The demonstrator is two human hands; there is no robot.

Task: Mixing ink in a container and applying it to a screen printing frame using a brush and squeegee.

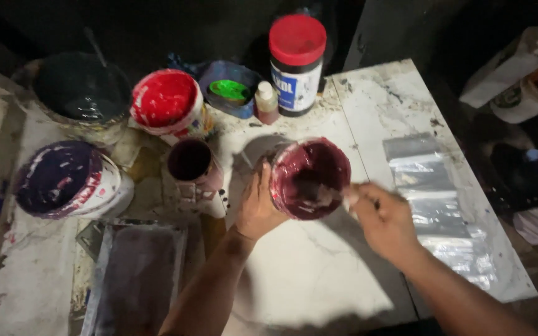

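Two hands are at work: your left hand [258, 208] wraps the side of the cup [309, 177] of dark red paint, tilted above the white table [319, 274], while your right hand [386, 221] has its fingers closed round a blurred stirrer [328, 194] reaching into it. Mixing looks underway; next, steady the cup and scrape the wall evenly.

Both forearms reach forward. The left hand [258, 206] curls in a grip, while the right hand [386, 221] is clenched, blurred.
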